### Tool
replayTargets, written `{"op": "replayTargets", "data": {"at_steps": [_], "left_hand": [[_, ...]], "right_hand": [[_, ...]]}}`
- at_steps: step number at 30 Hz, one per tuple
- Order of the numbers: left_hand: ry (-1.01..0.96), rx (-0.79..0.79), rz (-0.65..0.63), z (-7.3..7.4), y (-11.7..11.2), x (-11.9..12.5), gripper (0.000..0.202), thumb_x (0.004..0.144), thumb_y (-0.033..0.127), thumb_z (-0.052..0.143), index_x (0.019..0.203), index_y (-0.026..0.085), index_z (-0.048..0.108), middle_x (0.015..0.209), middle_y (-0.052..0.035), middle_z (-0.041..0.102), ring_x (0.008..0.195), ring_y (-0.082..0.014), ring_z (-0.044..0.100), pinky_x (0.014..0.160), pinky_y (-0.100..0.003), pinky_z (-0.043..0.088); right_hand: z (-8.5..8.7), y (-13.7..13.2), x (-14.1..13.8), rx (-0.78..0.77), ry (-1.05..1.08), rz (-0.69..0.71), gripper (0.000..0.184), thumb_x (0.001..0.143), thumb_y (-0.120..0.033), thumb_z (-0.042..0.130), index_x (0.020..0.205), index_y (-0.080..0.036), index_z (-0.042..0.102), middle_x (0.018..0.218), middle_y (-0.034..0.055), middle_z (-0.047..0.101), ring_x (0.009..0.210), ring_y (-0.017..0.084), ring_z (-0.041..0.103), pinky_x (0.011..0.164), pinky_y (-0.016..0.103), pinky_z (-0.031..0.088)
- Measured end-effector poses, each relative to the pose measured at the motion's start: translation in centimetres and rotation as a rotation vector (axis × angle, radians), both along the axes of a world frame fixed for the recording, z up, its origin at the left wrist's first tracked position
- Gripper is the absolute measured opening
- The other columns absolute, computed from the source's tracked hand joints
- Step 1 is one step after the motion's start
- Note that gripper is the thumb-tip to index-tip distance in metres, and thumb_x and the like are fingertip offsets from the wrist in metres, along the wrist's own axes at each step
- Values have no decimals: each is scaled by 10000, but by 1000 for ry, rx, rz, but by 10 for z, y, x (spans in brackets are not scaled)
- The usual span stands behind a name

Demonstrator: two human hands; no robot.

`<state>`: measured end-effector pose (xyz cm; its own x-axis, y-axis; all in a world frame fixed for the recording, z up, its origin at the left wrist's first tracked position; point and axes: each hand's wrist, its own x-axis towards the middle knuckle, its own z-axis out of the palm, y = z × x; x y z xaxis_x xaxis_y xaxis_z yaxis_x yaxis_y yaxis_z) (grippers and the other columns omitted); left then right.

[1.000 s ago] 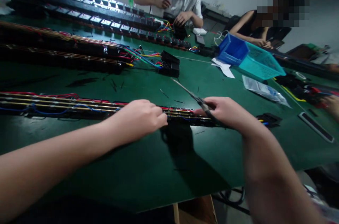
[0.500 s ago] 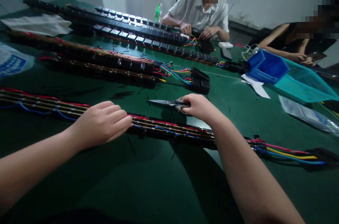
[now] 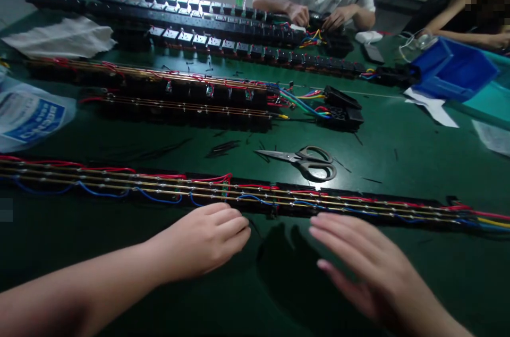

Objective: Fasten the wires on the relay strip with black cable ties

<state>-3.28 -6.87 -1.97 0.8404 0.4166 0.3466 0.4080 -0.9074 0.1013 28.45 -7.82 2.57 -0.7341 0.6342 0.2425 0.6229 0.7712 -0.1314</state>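
Observation:
A long black wired strip [image 3: 159, 184] with brass rails and red and blue wires runs across the table before me. My left hand [image 3: 207, 236] is at its near edge, fingers curled together. What they hold, if anything, is hidden; a thin dark line shows near the fingertips. To the right, my right hand [image 3: 358, 257] hovers just short of the strip, fingers stretched out, thumb apart, nothing in it. Beyond the strip lies a pair of scissors [image 3: 305, 159], its blades pointing left and slightly apart.
Farther back lie more wired strips [image 3: 187, 106] and black socket strips [image 3: 239, 47]. Dark offcuts [image 3: 223, 148] are scattered near the scissors. A plastic bag [image 3: 35, 114] is at left, a blue bin [image 3: 458, 68] at right. A co-worker's hands [image 3: 337, 18] work across the table.
My right hand has let go of the scissors, which now lie on the table, and has drawn back toward me. My left hand has moved right and nearer to me. The view has shifted.

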Motion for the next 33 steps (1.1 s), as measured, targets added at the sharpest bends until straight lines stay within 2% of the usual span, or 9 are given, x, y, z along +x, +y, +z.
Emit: {"op": "replayTargets", "data": {"at_steps": [3, 6, 9, 12, 16, 24, 29, 31, 33], "left_hand": [[-1, -64, -22, -2, 5, 0, 245, 958, 196, 515, 1158, 111, 627, 1072, -81, 697, 960, -192, 660, 834, -340, 574], [-35, -82, -65, -4, 10, -5, 184, 950, 186, 513, 1049, 127, 656, 1023, -80, 708, 946, -178, 665, 853, -325, 571], [-98, -80, -88, -2, 12, -14, 142, 921, 185, 529, 939, 147, 664, 953, -73, 715, 897, -173, 666, 835, -325, 568], [-169, -68, -90, 3, 10, -19, 135, 887, 181, 543, 936, 140, 661, 933, -72, 715, 857, -178, 660, 803, -333, 560], [-189, -2, -32, 7, 7, -18, 120, 881, 198, 555, 906, 147, 662, 902, -61, 716, 812, -176, 652, 781, -345, 546], [-147, -6, 81, 6, 8, -16, 109, 886, 202, 525, 841, 178, 622, 826, -36, 681, 734, -164, 595, 760, -355, 519], [-196, 62, 186, 3, 16, -26, 103, 866, 233, 560, 937, 179, 612, 894, -41, 671, 852, -195, 580, 848, -404, 485], [-158, 120, 272, 4, 22, -31, 173, 877, 225, 549, 1036, 183, 607, 1005, -53, 682, 929, -207, 583, 883, -411, 473], [-52, 127, 412, 7, 28, -34, 233, 897, 235, 538, 1117, 182, 592, 1113, -70, 674, 997, -224, 589, 908, -415, 466]], "right_hand": [[-17, -25, -38, -40, -23, 156, 426, 923, -320, 567, 1302, -127, 603, 1301, 121, 666, 1217, 246, 611, 990, 419, 547], [-32, -21, -70, -109, 20, 311, 495, 945, -448, 532, 1323, -134, 588, 1343, 122, 639, 1247, 235, 585, 1003, 402, 530], [-40, -12, -84, -153, 95, 314, 412, 951, -408, 522, 1246, -140, 626, 1266, 133, 673, 1150, 239, 621, 935, 394, 534], [-42, -9, -84, -148, 173, 234, 218, 918, -229, 531, 1069, -147, 665, 981, 105, 728, 895, 208, 646, 766, 360, 520], [-41, -6, -75, -159, 235, 185, 161, 874, -109, 512, 958, -141, 645, 751, 60, 664, 684, 163, 540, 628, 321, 430], [-46, 5, -73, -343, 155, 298, 167, 843, -122, 501, 921, -182, 636, 743, 36, 612, 660, 161, 447, 603, 314, 368], [-56, 4, -75, -196, 196, 298, 198, 841, -80, 480, 894, -183, 641, 686, 21, 605, 621, 153, 451, 568, 303, 344], [-54, 3, -73, -134, 196, 298, 213, 878, -89, 467, 931, -174, 656, 738, 28, 648, 673, 157, 506, 631, 311, 394], [-49, 5, -71, -29, 214, 283, 231, 918, -106, 465, 1003, -164, 672, 837, 38, 697, 794, 169, 567, 784, 340, 435]]}}
